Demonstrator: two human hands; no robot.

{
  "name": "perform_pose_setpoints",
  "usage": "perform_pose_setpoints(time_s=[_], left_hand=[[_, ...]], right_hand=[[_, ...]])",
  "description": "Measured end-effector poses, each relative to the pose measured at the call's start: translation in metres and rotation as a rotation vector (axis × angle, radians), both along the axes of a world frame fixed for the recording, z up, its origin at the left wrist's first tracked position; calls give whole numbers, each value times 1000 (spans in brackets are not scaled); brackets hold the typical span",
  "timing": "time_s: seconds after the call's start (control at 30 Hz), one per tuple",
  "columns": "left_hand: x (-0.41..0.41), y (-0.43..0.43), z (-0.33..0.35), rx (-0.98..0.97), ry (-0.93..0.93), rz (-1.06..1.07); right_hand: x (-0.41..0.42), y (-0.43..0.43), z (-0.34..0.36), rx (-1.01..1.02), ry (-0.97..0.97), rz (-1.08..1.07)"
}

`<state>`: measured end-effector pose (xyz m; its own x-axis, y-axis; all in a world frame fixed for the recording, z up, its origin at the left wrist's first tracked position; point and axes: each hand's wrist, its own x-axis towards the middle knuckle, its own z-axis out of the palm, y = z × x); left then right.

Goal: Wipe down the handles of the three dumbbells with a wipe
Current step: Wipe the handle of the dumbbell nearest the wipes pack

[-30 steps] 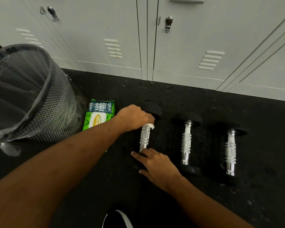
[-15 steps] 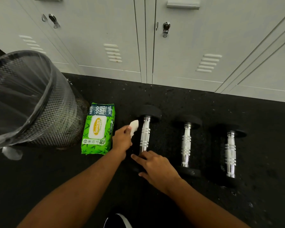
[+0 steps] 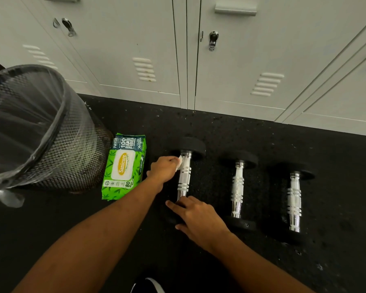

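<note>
- Well, saw white lockers (image 3: 135, 49) along the back and a black floor (image 3: 51, 229) below them; nothing to do there.
- Saw a mesh bin (image 3: 76, 149) on the left, near enough for dropping the used wipe later.
- Found three dumbbells side by side on the floor: the left dumbbell (image 3: 184, 176) under both hands, the middle dumbbell (image 3: 237, 187) and the right dumbbell (image 3: 294, 199) apart from the hands, probably not cleaned yet.
- Saw a green pack of wipes (image 3: 123, 166) lying between the bin and the left dumbbell.
- Had the right hand (image 3: 197, 214) flat and spread on the near end of the left dumbbell, holding nothing; needed to press down to stop any rolling.
- Had the left hand (image 3: 163, 168) pinched shut on the wipe, at the far end of the shiny handle.
- Held the small white wipe (image 3: 180, 162) against the handle's left side, near the far black end; needed to wrap it round the bar and rub all the way to the near end, grooves too.
</note>
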<state>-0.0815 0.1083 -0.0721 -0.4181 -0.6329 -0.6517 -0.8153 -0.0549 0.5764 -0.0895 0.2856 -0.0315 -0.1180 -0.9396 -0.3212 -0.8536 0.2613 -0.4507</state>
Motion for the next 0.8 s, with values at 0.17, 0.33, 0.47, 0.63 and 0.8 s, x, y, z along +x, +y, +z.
perform_pose_setpoints(time_s=[0.17, 0.33, 0.47, 0.63, 0.8], left_hand=[[-13, 4, 6, 19, 79, -10], [-13, 9, 5, 74, 109, 57], [-8, 14, 6, 18, 111, 9], [17, 23, 2, -178, 22, -202], [42, 30, 5, -218, -58, -363]], right_hand=[[0, -2, -1, 4, 7, 10], [0, -3, -1, 11, 5, 19], [-1, -5, 0, 3, 11, 28], [0, -5, -4, 4, 9, 33], [-2, -7, -2, -6, 2, 38]])
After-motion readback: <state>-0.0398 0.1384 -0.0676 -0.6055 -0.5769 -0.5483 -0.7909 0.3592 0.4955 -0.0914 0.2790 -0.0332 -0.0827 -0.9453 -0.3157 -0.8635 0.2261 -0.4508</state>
